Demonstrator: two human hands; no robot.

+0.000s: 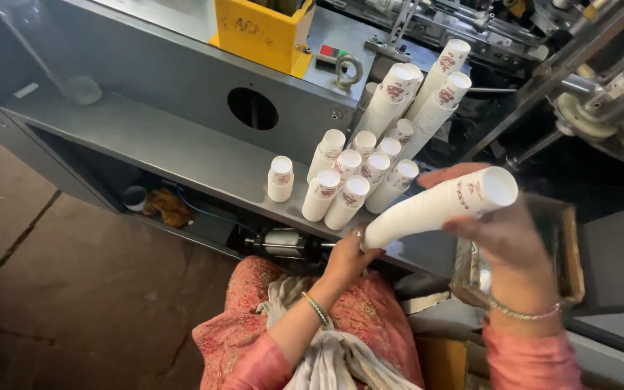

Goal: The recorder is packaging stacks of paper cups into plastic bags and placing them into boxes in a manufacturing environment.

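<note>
Lower left of frame: bare stone floor [74, 289]; nothing is stacked there.

Centre: grey metal shelf [182, 148] of the machine. One short stack of white paper cups [280, 178] is stood apart at centre. Just right of it, a cluster of taller cup stacks [359, 173] is leaned together against the machine body; these appear already gathered and set down.

Centre-right: a long nested cup stack [438, 206] is held tilted, above the shelf edge, not yet placed. The left hand [347, 258] is closed round its lower end. The right hand [503, 231] is curled over its upper end.

Upper right: forming wheel [615, 108] with further cups.
</note>
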